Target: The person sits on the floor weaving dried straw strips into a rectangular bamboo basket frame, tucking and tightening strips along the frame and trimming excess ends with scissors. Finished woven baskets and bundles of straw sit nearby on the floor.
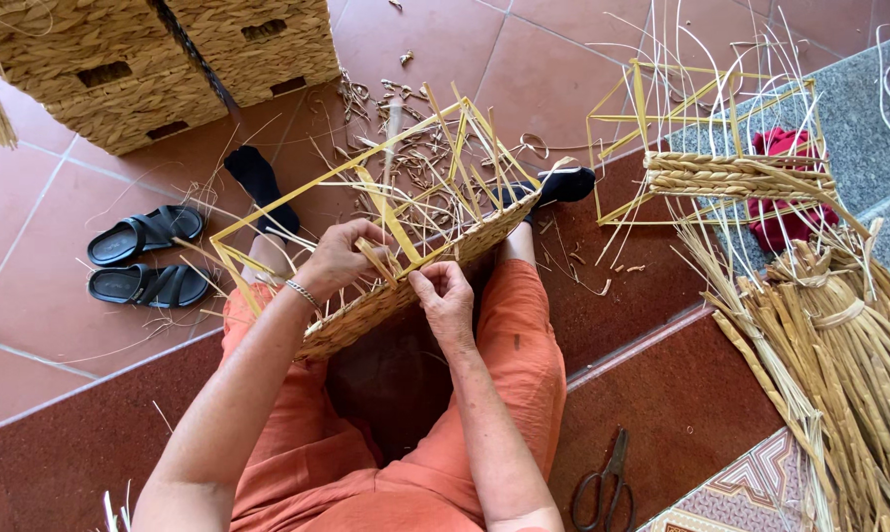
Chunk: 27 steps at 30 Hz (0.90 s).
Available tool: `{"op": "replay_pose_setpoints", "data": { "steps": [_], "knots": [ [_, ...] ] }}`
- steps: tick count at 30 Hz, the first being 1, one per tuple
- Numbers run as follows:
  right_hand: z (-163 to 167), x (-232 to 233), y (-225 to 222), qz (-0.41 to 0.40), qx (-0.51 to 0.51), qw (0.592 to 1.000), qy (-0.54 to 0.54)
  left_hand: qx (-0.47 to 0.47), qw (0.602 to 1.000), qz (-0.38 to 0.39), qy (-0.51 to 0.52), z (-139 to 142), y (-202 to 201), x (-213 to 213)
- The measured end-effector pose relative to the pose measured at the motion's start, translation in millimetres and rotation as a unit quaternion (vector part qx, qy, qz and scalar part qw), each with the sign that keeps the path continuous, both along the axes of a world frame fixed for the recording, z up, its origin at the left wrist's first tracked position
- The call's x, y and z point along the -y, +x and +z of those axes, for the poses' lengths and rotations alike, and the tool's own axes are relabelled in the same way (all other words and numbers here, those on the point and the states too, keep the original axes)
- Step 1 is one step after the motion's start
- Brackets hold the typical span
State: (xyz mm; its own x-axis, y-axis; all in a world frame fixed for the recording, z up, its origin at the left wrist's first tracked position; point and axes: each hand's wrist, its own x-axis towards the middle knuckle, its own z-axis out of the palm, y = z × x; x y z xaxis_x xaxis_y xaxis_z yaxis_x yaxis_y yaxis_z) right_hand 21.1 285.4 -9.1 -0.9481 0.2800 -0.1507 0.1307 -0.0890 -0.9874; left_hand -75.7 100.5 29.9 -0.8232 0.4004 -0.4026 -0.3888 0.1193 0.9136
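Head view: half-woven basket [406,286] tilted on lap, yellow frame wires [366,163] jutting up. Left hand [339,258] pinched on strand at woven rim; right hand [445,296] clamped on rim beside it. Risk: dry strand snapping under tight pull, weave loosening. Scissors [603,488] near right knee.

Two hands weave a half-made basket held over the lap

The left hand [339,258] grips the woven rim of the half-made basket [406,286], a bracelet [303,293] on its wrist; the right hand [445,299], just beside it, pinches a strand at the same rim. The basket's yellow frame [366,158] rises beyond both hands. Black sandals [147,258] lie well left of the left hand. Scissors [605,483] rest below and right of the right hand, a straw bundle [839,374] farther right.
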Motion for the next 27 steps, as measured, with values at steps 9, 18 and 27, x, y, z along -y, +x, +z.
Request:
{"op": "replay_pose_setpoints", "data": {
  "steps": [9, 18, 27],
  "knots": [
    [-14, 5, -4, -0.029, -0.022, 0.999, 0.003, 0.017, 0.998, -0.064, 0.016, -2, -13, -10],
    [-3, 11, 1, -0.037, -0.023, 0.998, 0.054, 0.012, 0.994, -0.106, -0.011, 4, -12, -19],
    [13, 2, 16, 0.018, -0.044, 0.998, 0.030, 0.007, 0.992, -0.129, -0.010, 1, -8, -8]
  ]
}}
